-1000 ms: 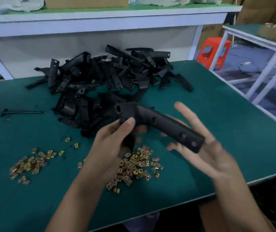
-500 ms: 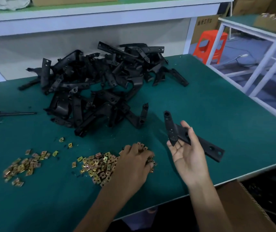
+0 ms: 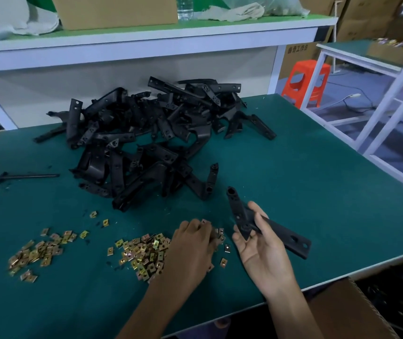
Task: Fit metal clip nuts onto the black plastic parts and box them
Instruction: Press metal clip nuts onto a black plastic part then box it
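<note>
A black plastic part [image 3: 291, 237], long and angled, lies across my right hand [image 3: 261, 253], which grips it with thumb and fingers just above the table's front edge. My left hand [image 3: 192, 248] is down on the right end of a heap of brass-coloured clip nuts [image 3: 144, 253]. Its fingers are curled into the nuts and pinch some of them; what is under the palm is hidden. A big pile of black plastic parts [image 3: 146, 138] lies behind both hands.
A second heap of clip nuts [image 3: 36, 253] lies at the front left of the green table [image 3: 318, 179]. An open cardboard box [image 3: 349, 311] stands below the table's front right edge. A thin black rod [image 3: 29, 176] lies at the left.
One second ago both hands held the black part. My left hand has let go and dropped onto the clip nuts. My right hand keeps the part, lower and nearer the front edge.
</note>
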`<state>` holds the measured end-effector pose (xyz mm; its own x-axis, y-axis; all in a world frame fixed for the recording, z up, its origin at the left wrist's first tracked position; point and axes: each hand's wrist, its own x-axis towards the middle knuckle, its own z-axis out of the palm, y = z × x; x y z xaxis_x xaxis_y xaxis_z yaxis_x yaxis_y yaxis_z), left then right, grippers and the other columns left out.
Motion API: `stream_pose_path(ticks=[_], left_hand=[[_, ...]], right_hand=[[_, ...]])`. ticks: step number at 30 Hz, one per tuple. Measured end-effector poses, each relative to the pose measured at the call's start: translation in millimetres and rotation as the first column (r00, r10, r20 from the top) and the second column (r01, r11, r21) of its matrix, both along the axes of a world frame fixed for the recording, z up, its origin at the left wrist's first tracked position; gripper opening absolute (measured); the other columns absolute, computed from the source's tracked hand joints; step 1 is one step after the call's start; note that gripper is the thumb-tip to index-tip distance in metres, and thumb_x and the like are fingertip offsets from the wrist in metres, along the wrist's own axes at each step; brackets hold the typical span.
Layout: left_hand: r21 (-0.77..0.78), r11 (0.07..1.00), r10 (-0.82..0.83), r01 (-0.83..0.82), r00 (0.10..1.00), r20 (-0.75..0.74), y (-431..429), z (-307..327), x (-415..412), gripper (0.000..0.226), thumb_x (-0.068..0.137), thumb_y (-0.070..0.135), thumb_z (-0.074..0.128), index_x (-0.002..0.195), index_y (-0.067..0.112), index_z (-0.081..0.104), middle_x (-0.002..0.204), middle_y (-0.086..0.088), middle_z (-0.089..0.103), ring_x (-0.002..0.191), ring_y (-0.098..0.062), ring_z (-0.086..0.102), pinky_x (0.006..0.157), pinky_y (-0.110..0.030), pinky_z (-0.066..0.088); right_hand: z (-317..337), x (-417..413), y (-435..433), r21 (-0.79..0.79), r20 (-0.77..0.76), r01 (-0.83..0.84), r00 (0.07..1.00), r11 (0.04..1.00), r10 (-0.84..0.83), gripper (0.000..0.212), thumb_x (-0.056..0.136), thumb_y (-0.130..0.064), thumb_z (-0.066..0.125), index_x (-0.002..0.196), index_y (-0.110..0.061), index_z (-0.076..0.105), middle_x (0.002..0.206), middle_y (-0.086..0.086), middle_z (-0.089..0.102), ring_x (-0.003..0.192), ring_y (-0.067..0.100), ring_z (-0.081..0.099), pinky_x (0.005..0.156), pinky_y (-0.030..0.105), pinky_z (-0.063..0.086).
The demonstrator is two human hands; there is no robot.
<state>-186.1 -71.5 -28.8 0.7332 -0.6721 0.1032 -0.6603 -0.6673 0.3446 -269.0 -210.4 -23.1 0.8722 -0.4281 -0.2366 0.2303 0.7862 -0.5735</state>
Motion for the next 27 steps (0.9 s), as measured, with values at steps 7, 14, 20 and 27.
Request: stream_pose_path(ticks=[7,14,20,27], left_hand=[[-0.058,0.998,-0.029,0.025,0.998,-0.055,19,5,4,0.031,0.104,0.042,0.045,0.129,0.032,0.061,0.123,0.008,0.051,0.113,-0.012,0.042,0.099,-0.023,0.036],[-0.1,0.995,-0.009,0.001,0.996,-0.088,24,13,1,0.013,0.099,0.038,0.056,0.109,0.03,0.058,0.111,0.01,0.053,0.107,-0.012,0.044,0.09,-0.023,0.036],[-0.207,0.975,0.047,-0.076,0.989,-0.141,23,14,-5,0.008,0.1,0.035,0.054,0.105,0.03,0.057,0.104,0.012,0.061,0.098,-0.008,0.048,0.086,-0.027,0.041],[-0.254,0.958,0.095,-0.136,0.982,-0.166,21,11,-5,0.029,0.106,0.024,0.044,0.129,0.022,0.062,0.119,0.004,0.065,0.111,-0.015,0.053,0.095,-0.03,0.041]], right_hand=[[0,5,6,0.017,0.034,-0.045,0.998,0.999,0.044,0.026,0.091,-0.024,0.063,0.114,-0.023,0.076,0.111,0.007,0.073,0.085,0.017,0.071,0.07,0.027,0.06],[-2,2,10,-0.006,0.0,-0.093,0.996,0.996,0.093,0.026,0.09,-0.026,0.064,0.113,-0.024,0.076,0.11,0.006,0.074,0.084,0.016,0.072,0.07,0.026,0.06],[-4,4,11,-0.026,-0.036,-0.109,0.993,0.994,0.108,0.031,0.093,-0.024,0.06,0.122,-0.023,0.071,0.115,0.007,0.072,0.086,0.017,0.072,0.069,0.027,0.06],[-3,4,12,-0.047,-0.045,-0.121,0.992,0.991,0.119,0.029,0.092,-0.023,0.06,0.119,-0.022,0.072,0.114,0.007,0.073,0.087,0.016,0.073,0.071,0.025,0.06]])
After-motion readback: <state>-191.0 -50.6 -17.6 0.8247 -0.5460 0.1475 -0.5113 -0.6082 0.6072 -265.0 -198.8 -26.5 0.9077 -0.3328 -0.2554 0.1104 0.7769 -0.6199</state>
